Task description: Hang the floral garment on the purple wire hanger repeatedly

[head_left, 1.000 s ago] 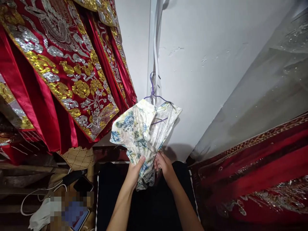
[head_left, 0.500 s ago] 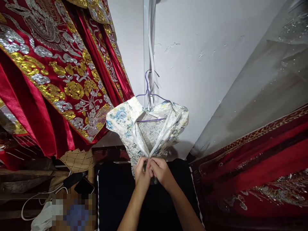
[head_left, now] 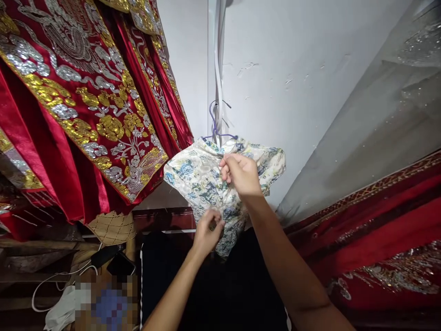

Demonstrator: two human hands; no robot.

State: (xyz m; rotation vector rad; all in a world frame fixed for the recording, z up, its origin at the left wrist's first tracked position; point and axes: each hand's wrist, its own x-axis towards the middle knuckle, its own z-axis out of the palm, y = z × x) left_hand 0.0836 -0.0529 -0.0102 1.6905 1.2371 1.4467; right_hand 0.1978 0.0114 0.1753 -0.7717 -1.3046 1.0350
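Head view: a small floral brocade dress [head_left: 206,184] hangs on a purple wire hanger [head_left: 215,131] against the white wall [head_left: 292,92], which leaves both hands free. The right hand [head_left: 241,174] pinches the closure near the collar; the left hand [head_left: 206,232] grips the lower front, holding the fabric taut. Red embroidered robes [head_left: 86,115] hang at left.
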